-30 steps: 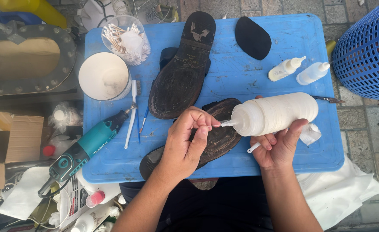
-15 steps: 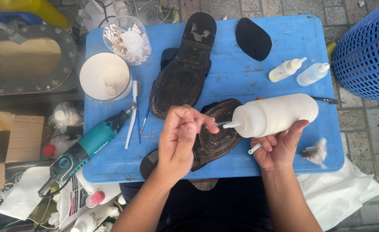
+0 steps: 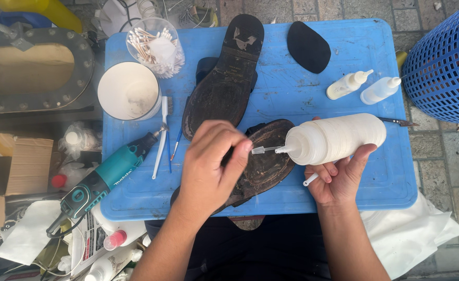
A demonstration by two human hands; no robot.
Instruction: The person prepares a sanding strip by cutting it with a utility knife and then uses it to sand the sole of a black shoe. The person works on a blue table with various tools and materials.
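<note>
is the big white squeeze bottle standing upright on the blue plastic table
No, the big white squeeze bottle lies sideways in the right hand, held above the blue plastic table, with its nozzle pointing toward the left hand.

Street-side shoe-repair stall — worn soles [image 3: 224, 78] on a blue plastic table [image 3: 385, 171] set on paving stones [image 3: 448, 156], with a teal rotary tool [image 3: 104, 174], small glue bottles [image 3: 365, 86], a cotton-swab tub [image 3: 156, 47] — supplies piled alongside.
</note>
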